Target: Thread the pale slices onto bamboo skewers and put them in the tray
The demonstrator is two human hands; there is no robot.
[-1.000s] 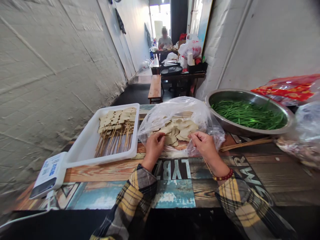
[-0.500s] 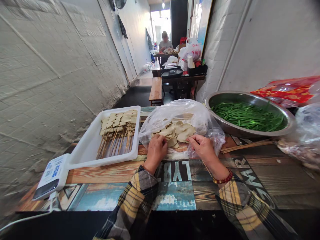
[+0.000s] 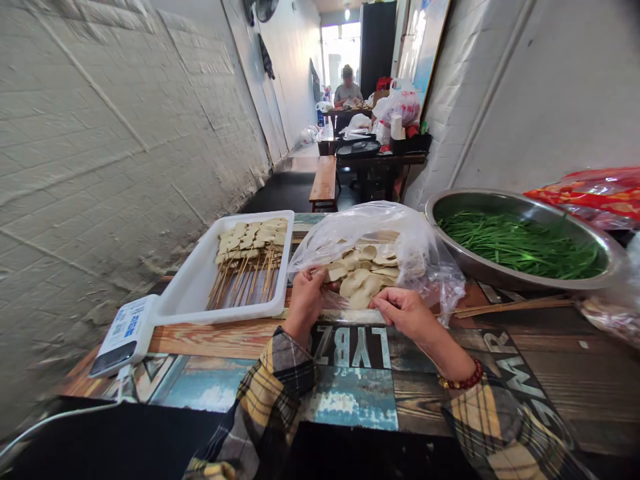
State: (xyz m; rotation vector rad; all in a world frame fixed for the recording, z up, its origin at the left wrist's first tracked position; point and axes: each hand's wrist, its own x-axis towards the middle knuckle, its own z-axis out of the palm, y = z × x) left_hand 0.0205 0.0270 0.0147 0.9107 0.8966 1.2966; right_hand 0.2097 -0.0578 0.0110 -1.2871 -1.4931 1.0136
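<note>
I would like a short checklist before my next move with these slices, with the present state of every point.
1. Pale round slices visible in clear plastic bag: ok.
2. Left hand beside these slices: ok.
3. Skewer between the right hand's fingertips: cannot tell, too little shows.
4. Skewered slices lying inside white tray: ok.
5. Thin wooden sticks lying outside the bag, on the right: ok.
6. Steel basin apart from both hands: ok.
</note>
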